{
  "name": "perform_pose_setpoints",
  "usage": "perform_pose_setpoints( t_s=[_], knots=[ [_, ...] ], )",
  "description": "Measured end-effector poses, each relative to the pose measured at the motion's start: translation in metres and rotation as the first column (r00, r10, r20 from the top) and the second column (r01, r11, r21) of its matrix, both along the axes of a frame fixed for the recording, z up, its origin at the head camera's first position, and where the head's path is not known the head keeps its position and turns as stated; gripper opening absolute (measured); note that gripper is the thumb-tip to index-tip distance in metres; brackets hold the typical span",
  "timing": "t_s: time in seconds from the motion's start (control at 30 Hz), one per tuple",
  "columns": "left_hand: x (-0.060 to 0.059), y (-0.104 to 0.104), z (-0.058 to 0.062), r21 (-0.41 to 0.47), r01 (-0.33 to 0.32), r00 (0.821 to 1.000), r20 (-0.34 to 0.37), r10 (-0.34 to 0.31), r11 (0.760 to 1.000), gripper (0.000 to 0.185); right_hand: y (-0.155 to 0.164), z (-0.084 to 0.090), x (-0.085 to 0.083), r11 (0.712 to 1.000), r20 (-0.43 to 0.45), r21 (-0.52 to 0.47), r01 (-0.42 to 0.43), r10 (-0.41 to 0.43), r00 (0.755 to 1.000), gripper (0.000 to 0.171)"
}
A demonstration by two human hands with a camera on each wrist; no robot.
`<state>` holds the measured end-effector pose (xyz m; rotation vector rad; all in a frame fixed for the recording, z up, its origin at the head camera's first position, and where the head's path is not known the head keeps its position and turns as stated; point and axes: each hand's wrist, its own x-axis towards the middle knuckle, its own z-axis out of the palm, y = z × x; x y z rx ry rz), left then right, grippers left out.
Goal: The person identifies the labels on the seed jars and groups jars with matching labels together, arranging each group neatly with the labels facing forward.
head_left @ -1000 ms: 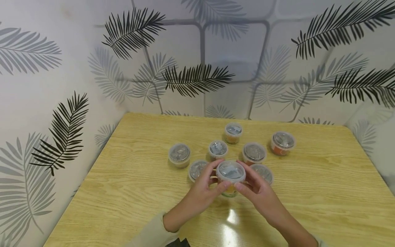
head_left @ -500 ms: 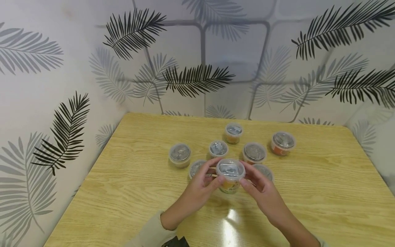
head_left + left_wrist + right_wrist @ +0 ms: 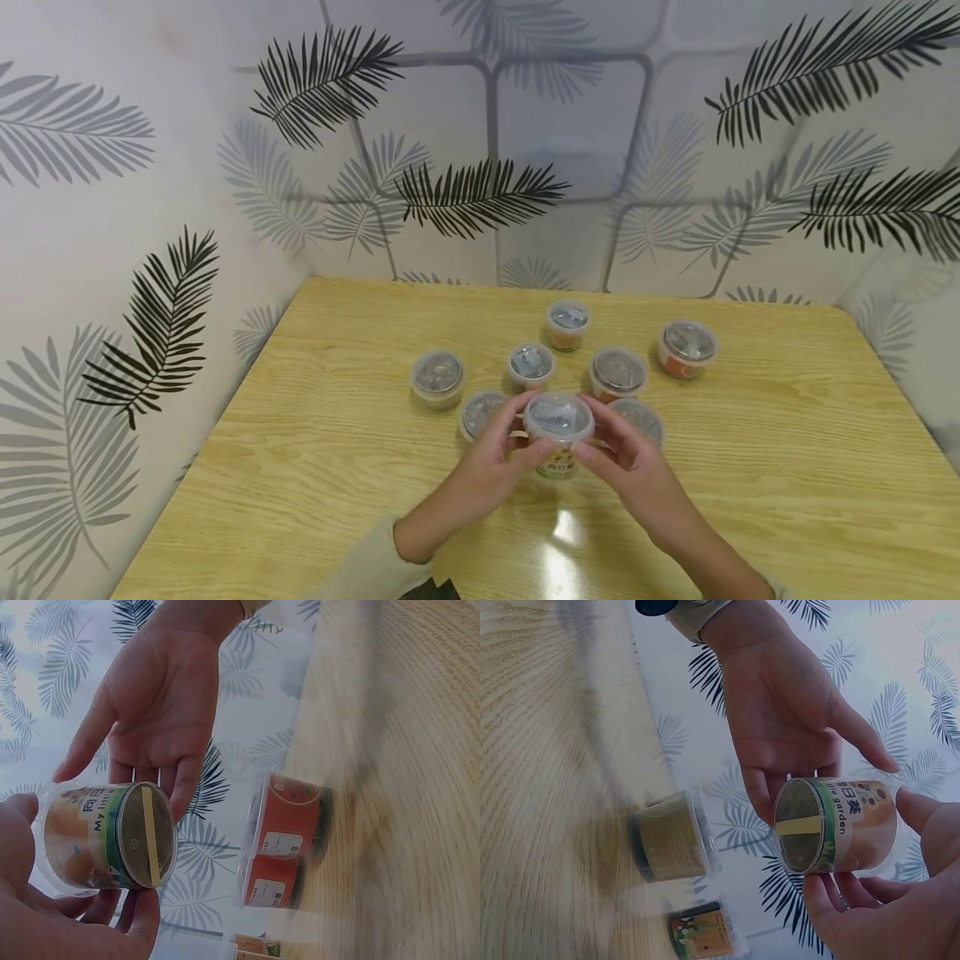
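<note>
A clear plastic cup (image 3: 558, 421) with a see-through lid and a printed label is held between both hands, above the wooden table. My left hand (image 3: 483, 467) grips its left side with thumb and fingers; my right hand (image 3: 636, 475) grips the right side the same way. In the left wrist view the cup (image 3: 90, 836) shows its dark base with a yellow strip across it. On the cup (image 3: 847, 821) in the right wrist view, the label reads "garden" beside some characters. Its contents are hidden by the label.
Several similar lidded cups stand beyond the hands on the table (image 3: 315, 450), among them one at left (image 3: 437, 379), one at far right (image 3: 687, 348) and one at the back (image 3: 567, 323). Two are partly covered by my hands. A leaf-patterned wall covering (image 3: 480, 242) rises behind.
The cup has been turned between the hands, so that dark lettering now faces me. It rose slightly, then came down again. The other cups have not moved.
</note>
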<state>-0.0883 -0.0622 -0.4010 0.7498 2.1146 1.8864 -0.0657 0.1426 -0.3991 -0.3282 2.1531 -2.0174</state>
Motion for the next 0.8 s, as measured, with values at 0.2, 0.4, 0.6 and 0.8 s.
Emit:
perform_pose_setpoints(
  t_s=[0.2,0.4,0.6,0.8],
  knots=[
    [-0.001,0.000,-0.008,-0.004,0.000,1.000,-0.006,0.000,1.000,0.054,-0.001,-0.003,0.000,1.000,-0.004,0.003,-0.022,0.022,1.000,0.056],
    [0.000,0.000,-0.008,-0.004,0.000,1.000,-0.005,0.000,1.000,0.056,0.000,-0.003,0.001,0.999,-0.011,-0.011,-0.037,0.037,0.999,0.057],
    [0.000,-0.001,-0.004,0.011,0.004,1.000,0.012,-0.005,1.000,0.055,0.001,-0.002,0.003,1.000,-0.032,-0.006,-0.006,0.005,0.999,0.055],
    [0.007,-0.003,0.017,0.039,0.007,1.000,0.013,-0.008,0.999,0.054,0.002,-0.001,0.003,0.999,-0.040,-0.016,0.038,-0.038,0.998,0.052]
  ],
)
